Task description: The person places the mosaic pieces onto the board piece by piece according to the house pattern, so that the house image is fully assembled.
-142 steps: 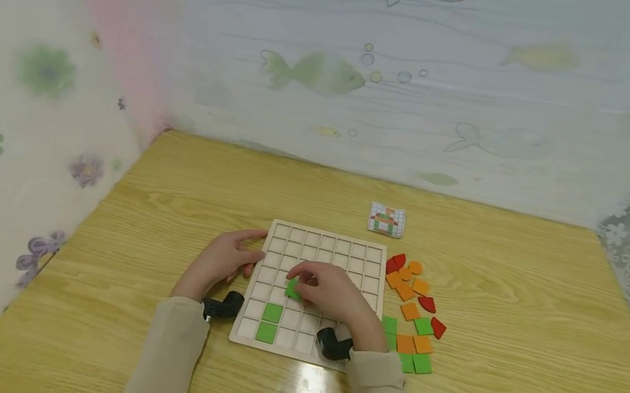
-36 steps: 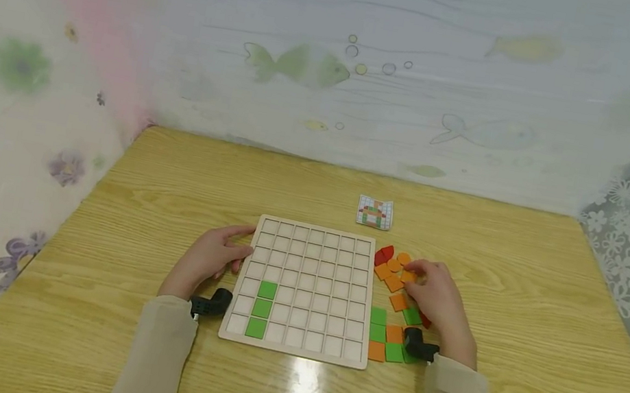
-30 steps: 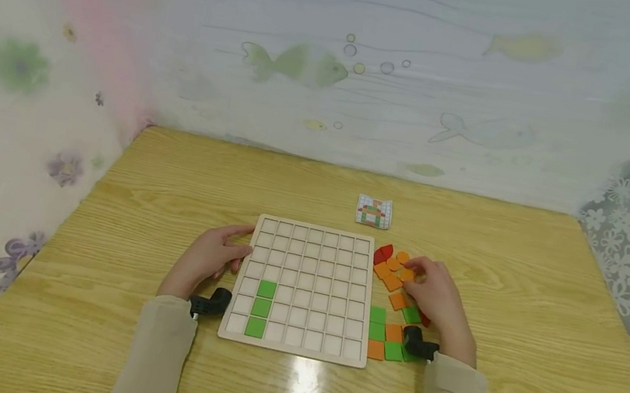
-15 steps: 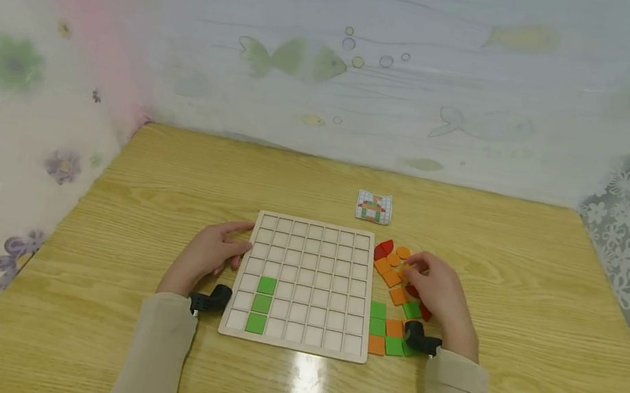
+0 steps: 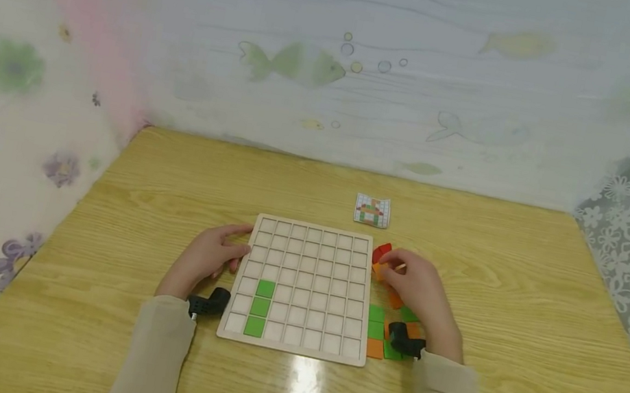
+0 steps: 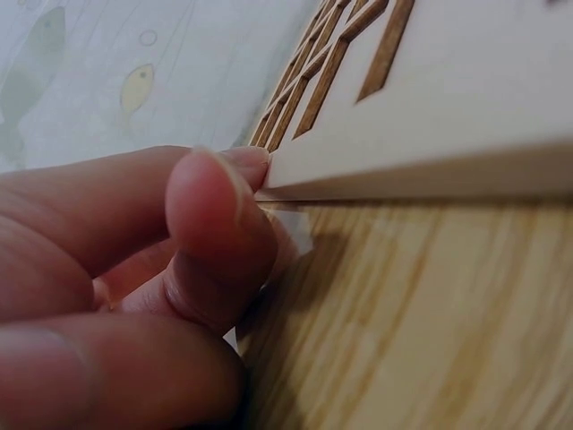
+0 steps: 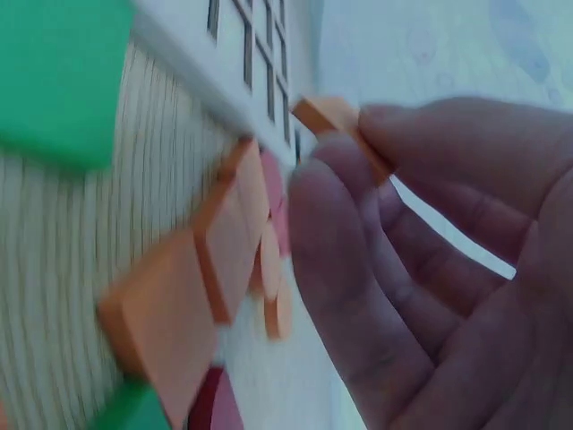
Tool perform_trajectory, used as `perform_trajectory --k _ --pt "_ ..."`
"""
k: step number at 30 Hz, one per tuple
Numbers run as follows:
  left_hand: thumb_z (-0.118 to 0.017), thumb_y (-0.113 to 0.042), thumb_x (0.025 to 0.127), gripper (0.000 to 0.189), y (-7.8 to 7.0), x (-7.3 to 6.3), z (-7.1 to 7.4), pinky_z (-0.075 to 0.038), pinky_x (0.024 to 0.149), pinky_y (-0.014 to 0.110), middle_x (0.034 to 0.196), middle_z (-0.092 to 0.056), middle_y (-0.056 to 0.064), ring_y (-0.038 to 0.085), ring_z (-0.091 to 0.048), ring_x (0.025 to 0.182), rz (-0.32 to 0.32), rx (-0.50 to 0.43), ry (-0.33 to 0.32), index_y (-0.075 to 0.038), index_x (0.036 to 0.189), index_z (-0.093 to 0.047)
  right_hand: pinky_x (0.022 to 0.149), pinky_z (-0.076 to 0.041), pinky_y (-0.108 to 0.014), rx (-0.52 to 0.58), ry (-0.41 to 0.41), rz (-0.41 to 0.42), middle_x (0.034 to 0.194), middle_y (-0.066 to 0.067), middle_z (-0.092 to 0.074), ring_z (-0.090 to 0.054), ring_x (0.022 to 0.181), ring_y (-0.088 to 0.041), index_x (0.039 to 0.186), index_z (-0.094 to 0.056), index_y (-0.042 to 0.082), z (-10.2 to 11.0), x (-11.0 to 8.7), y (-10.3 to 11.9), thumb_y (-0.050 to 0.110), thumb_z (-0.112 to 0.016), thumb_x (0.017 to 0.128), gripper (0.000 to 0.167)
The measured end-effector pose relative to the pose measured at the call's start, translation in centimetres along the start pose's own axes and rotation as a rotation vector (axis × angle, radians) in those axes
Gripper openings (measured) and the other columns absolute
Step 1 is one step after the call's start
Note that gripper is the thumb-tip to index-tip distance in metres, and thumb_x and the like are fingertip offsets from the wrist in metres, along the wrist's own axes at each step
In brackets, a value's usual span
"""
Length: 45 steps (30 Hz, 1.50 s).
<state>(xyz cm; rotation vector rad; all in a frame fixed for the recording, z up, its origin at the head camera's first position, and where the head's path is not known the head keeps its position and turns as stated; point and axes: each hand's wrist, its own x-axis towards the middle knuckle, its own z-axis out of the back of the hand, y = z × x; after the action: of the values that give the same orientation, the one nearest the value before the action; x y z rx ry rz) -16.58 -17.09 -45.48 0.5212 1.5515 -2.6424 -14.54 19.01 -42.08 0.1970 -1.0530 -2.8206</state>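
A pale wooden grid board (image 5: pixel 313 280) lies on the table, with a short column of green square tiles (image 5: pixel 259 307) in its lower left cells. My left hand (image 5: pixel 208 255) rests at the board's left side; a fingertip (image 6: pixel 246 159) touches the edge in the left wrist view. Over the loose tiles right of the board is my right hand (image 5: pixel 415 284). Its thumb and finger pinch an orange tile (image 7: pixel 336 121), raised off the table in the right wrist view. The hand partly covers the loose pieces in the head view.
Red pieces (image 5: pixel 381 252) lie by the board's upper right corner. Green tiles (image 5: pixel 375 322) and orange tiles (image 5: pixel 374 348) lie along its lower right side. A small pattern card (image 5: pixel 371 211) lies behind the board. A patterned wall (image 5: pixel 311 71) rises behind the table (image 5: pixel 200 170).
A third green tile went into the left column, and my right hand moved right to the loose pieces. Just now it shifts left toward the board, with an orange tile. My left hand stays put.
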Motion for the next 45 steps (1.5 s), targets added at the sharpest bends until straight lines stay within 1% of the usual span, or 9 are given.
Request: perform_trajectory --k 4,9,11,17,22,24,32,39,45 --pt "-0.06 -0.03 0.086 0.044 0.0 0.0 0.1 -0.032 0.034 0.028 0.059 -0.056 0.011 0.014 -0.031 0.034 0.003 -0.005 0.001 -0.03 0.128 -0.046 0.066 -0.041 -0.03 0.017 0.052 0.041 0.084 0.003 -0.058 -0.051 0.075 -0.016 0.092 -0.063 0.018 -1.1 0.1 1.1 0.025 -0.063 0.083 0.011" --pt "-0.06 -0.031 0.086 0.045 0.0 0.0 0.0 -0.032 0.034 0.028 0.06 -0.057 0.011 0.013 -0.031 0.034 0.009 -0.002 0.007 -0.031 0.128 -0.046 0.062 -0.041 -0.029 0.003 0.104 0.098 0.075 0.005 -0.055 -0.049 0.068 -0.013 0.085 -0.062 0.021 -2.6 0.1 2.7 0.024 -0.063 0.083 0.005" --pt "-0.06 -0.032 0.085 0.045 0.0 0.0 0.0 -0.032 0.034 0.028 0.06 -0.057 0.011 0.013 -0.031 0.034 0.014 -0.003 0.003 -0.032 0.128 -0.046 0.061 -0.041 -0.028 -0.01 0.119 0.124 0.074 0.007 -0.054 -0.049 0.067 -0.012 0.086 -0.062 0.021 -3.1 0.1 3.4 0.023 -0.063 0.083 0.004" --pt "-0.06 -0.032 0.085 0.044 -0.1 0.1 0.1 -0.031 0.034 0.027 0.06 -0.057 0.011 0.013 -0.031 0.034 0.013 -0.001 0.003 -0.033 0.127 -0.046 0.058 -0.041 -0.026 -0.058 0.201 0.206 0.075 0.011 -0.053 -0.05 0.065 -0.008 0.096 -0.067 0.023 -4.4 -0.1 5.2 0.024 -0.06 0.084 0.013" --pt "-0.059 -0.033 0.086 0.043 0.0 0.1 0.1 -0.032 0.034 0.028 0.06 -0.057 0.011 0.013 -0.033 0.034 -0.004 0.017 0.001 -0.032 0.126 -0.047 0.061 -0.041 -0.026 -0.054 0.28 0.267 0.074 0.011 -0.053 -0.049 0.066 -0.008 0.094 -0.066 0.021 -5.3 -0.5 6.5 0.019 -0.059 0.084 0.013" --pt "-0.059 -0.033 0.086 0.042 0.0 0.1 0.1 -0.032 0.034 0.028 0.06 -0.057 0.011 0.014 -0.033 0.034 -0.003 0.017 0.001 -0.032 0.126 -0.047 0.062 -0.041 -0.025 -0.058 0.298 0.285 0.074 0.012 -0.053 -0.048 0.068 -0.008 0.094 -0.066 0.022 -5.7 -0.7 7.0 0.019 -0.058 0.083 0.013" --pt "-0.06 -0.03 0.086 0.042 -0.1 0.0 0.1 -0.032 0.034 0.027 0.059 -0.056 0.01 0.013 -0.032 0.034 0.002 -0.001 -0.006 -0.03 0.126 -0.048 0.064 -0.041 -0.023 -0.056 0.381 0.352 0.078 0.015 -0.054 -0.049 0.071 -0.006 0.095 -0.065 0.025 -7.4 -1.2 8.6 0.024 -0.062 0.084 0.012" --pt "-0.059 -0.031 0.086 0.042 0.0 0.1 0.0 -0.031 0.033 0.027 0.059 -0.056 0.011 0.013 -0.032 0.033 -0.001 0.004 -0.004 -0.031 0.126 -0.048 0.063 -0.039 -0.02 -0.113 0.412 0.441 0.074 0.015 -0.052 -0.047 0.067 -0.004 0.091 -0.065 0.024 -8.8 -1.7 9.5 0.021 -0.063 0.084 0.008" --pt "-0.059 -0.032 0.086 0.042 -0.1 0.0 0.1 -0.031 0.034 0.027 0.059 -0.057 0.011 0.013 -0.032 0.033 0.006 0.009 -0.004 -0.031 0.126 -0.048 0.062 -0.039 -0.019 -0.142 0.419 0.47 0.075 0.016 -0.051 -0.046 0.066 -0.003 0.089 -0.066 0.024 -9.2 -2.0 9.9 0.019 -0.061 0.084 0.009"
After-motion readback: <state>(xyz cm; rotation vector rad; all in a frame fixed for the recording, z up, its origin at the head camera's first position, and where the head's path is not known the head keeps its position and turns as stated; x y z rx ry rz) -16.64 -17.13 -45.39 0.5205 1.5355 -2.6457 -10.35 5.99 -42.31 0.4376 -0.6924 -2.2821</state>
